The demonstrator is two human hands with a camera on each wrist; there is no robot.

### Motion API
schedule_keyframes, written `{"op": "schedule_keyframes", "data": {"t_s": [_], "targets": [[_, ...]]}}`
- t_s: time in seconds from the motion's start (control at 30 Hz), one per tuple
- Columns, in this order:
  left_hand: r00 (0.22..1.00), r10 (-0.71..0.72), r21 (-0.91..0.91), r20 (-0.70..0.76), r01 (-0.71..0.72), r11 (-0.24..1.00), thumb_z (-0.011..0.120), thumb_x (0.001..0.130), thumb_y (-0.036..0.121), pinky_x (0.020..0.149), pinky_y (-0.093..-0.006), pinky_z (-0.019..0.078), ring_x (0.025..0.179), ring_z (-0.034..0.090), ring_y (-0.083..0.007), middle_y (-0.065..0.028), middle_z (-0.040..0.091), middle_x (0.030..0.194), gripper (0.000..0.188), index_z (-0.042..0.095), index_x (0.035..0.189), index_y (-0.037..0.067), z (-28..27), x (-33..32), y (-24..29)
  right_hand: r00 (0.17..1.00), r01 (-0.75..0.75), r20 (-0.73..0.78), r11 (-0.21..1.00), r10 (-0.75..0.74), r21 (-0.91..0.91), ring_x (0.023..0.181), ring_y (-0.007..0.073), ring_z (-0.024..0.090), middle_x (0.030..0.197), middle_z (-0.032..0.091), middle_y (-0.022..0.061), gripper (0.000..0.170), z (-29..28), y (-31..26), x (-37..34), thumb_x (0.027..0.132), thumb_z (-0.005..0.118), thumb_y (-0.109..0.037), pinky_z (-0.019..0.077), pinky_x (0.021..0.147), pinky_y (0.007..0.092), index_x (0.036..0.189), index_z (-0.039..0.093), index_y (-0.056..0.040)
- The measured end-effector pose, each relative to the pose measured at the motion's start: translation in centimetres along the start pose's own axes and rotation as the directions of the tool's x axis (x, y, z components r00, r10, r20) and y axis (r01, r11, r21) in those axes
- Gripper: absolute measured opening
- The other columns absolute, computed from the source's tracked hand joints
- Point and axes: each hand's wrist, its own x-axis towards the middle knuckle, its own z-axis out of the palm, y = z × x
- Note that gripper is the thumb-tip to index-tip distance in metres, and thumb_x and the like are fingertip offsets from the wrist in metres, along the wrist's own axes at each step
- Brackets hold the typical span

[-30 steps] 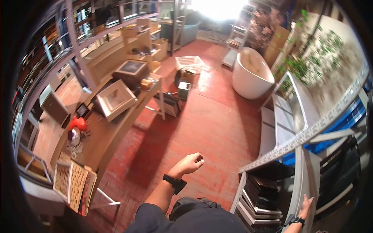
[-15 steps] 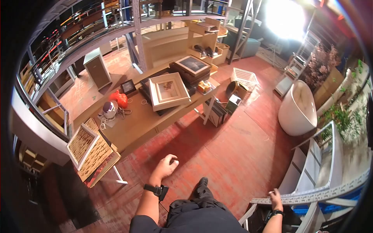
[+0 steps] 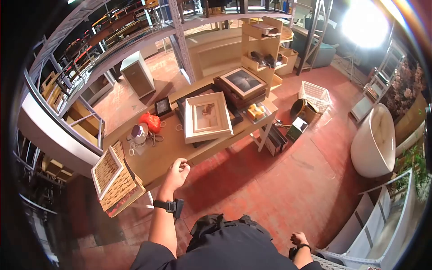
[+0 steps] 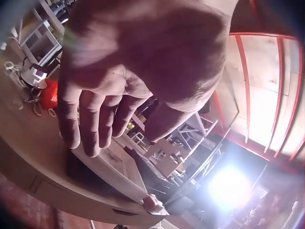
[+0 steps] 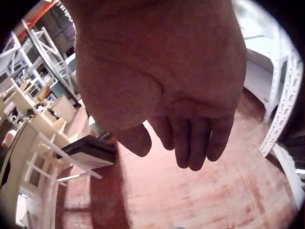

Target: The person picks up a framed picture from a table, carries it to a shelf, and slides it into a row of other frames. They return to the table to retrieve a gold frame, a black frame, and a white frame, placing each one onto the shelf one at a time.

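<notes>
My left hand (image 3: 177,173) hangs in front of the long wooden table (image 3: 168,155), its fingers loosely bent and holding nothing. In the left wrist view its fingers overlap the edge of a pale framed picture (image 4: 124,164). That picture lies on the table over a dark frame, beside a stack topped by a dark framed picture (image 3: 243,83). Low at my right side is my right hand (image 3: 299,239), near a white metal rack. The right wrist view shows its fingers hanging relaxed above the red floor, with nothing in them.
On the table are a red plastic bag (image 3: 150,122), a white cup-like thing (image 3: 138,133) and a small black frame (image 3: 163,106). Patterned panels (image 3: 118,184) lean at its left end. A white basket (image 3: 315,95) and a white bathtub (image 3: 370,146) stand on the red floor.
My view has turned left and come closer to the table. The left hand has moved forward toward the table's front edge; the right hand has drawn down from the rack to my side.
</notes>
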Motion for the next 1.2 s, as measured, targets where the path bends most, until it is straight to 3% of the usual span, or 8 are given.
{"op": "schedule_keyframes", "data": {"t_s": [0.2, 0.27, 0.43, 0.5, 0.67, 0.9, 1.03, 1.2], "targets": [[0.981, -0.184, -0.113, -0.057, 0.177, 0.978, 0.066, 0.093, 0.024, 0.083, -0.0351, 0.0530, 0.093, 0.065, -0.0214, -0.0138, 0.064, 0.105, 0.037, 0.056, 0.119, 0.000, -0.2, 4.7, -5.3, 0.866, 0.489, 0.079, 0.803, -0.494, -0.342, 0.081, 0.0165, 0.064, 0.093, 0.067, 0.0069, 0.041, 8.5, -15.5, 2.7, 0.091, 0.064, -0.025, 0.0498, 0.065, 0.0298, 0.123, 0.059, 0.0007], [0.971, -0.204, -0.136, -0.124, 0.187, 0.973, 0.067, 0.093, 0.026, 0.086, -0.0362, 0.0521, 0.100, 0.064, -0.0242, -0.0162, 0.064, 0.110, 0.040, 0.055, 0.121, -0.001, 0.0, 8.0, -7.3, 0.849, 0.526, 0.168, 0.765, -0.501, -0.372, 0.106, 0.0245, 0.065, 0.120, 0.065, 0.0230, 0.049, 12.0, -20.5, 1.8, 0.092, 0.062, -0.019, 0.0523, 0.089, 0.0338, 0.132, 0.051, 0.0069], [0.942, -0.337, -0.070, -0.008, 0.335, 0.940, 0.063, 0.091, 0.047, 0.104, -0.0433, 0.0408, 0.126, 0.052, -0.0381, -0.0301, 0.053, 0.132, 0.072, 0.040, 0.138, -0.002, 0.8, 18.5, -10.7, 0.827, 0.532, 0.166, 0.650, -0.537, -0.543, 0.112, 0.0249, 0.063, 0.123, 0.065, 0.0191, 0.050, 19.9, -28.3, -1.2, 0.093, 0.062, -0.022, 0.0501, 0.093, 0.0351, 0.134, 0.051, 0.0041], [0.937, -0.342, -0.072, 0.069, 0.346, 0.935, 0.063, 0.092, 0.048, 0.107, -0.0425, 0.0379, 0.131, 0.047, -0.0387, -0.0318, 0.048, 0.138, 0.077, 0.035, 0.141, -0.004, 1.0, 21.8, -10.2, 0.888, 0.459, 0.171, 0.816, -0.427, -0.350, 0.106, 0.0214, 0.064, 0.124, 0.064, 0.0157, 0.050, 23.1, -31.0, -4.2, 0.095, 0.062, -0.023, 0.0502, 0.089, 0.0337, 0.136, 0.050, 0.0023], [0.886, -0.421, -0.204, 0.195, 0.457, 0.866, 0.066, 0.091, 0.038, 0.118, -0.0361, 0.0201, 0.148, 0.020, -0.0322, -0.0328, 0.024, 0.154, 0.097, 0.008, 0.148, -0.016, 2.7, 26.6, -10.0, 0.851, 0.521, 0.265, 0.671, -0.453, -0.528, 0.105, 0.0199, 0.064, 0.120, 0.065, 0.0121, 0.050, 28.3, -37.4, -3.3, 0.096, 0.061, -0.029, 0.0499, 0.088, 0.0327, 0.136, 0.051, 0.0009], [0.956, -0.285, -0.447, 0.068, 0.284, 0.848, 0.067, 0.091, 0.027, 0.093, -0.0410, 0.0477, 0.107, 0.062, -0.0307, -0.0232, 0.063, 0.117, 0.056, 0.045, 0.125, -0.011, 5.5, 27.9, -14.5, 0.783, 0.619, 0.337, 0.714, -0.523, -0.329, 0.107, 0.0204, 0.062, 0.123, 0.062, 0.0133, 0.054, 38.3, -46.4, -7.8, 0.101, 0.056, -0.030, 0.0498, 0.090, 0.0338, 0.143, 0.041, 0.0000], [0.963, -0.253, -0.191, -0.088, 0.233, 0.954, 0.064, 0.092, 0.025, 0.078, -0.0445, 0.0508, 0.083, 0.066, -0.0342, -0.0245, 0.065, 0.086, 0.037, 0.056, 0.097, -0.010, 7.6, 27.6, -18.1, 0.708, 0.664, 0.522, 0.701, -0.475, -0.262, 0.110, 0.0197, 0.059, 0.127, 0.059, 0.0092, 0.052, 40.7, -48.9, -7.8, 0.103, 0.049, -0.034, 0.0458, 0.096, 0.0365, 0.147, 0.040, -0.0082], [0.939, -0.310, -0.252, -0.147, 0.268, 0.930, 0.062, 0.093, 0.025, 0.068, -0.0419, 0.0487, 0.071, 0.062, -0.0273, -0.0180, 0.061, 0.077, 0.033, 0.054, 0.088, -0.007, 6.2, 24.3, -18.2, 0.716, 0.575, 0.609, 0.783, -0.343, -0.236, 0.116, 0.0226, 0.058, 0.133, 0.057, 0.0096, 0.054, 40.4, -50.3, -7.3, 0.102, 0.050, -0.041, 0.0445, 0.099, 0.0370, 0.146, 0.042, -0.0106]]}}
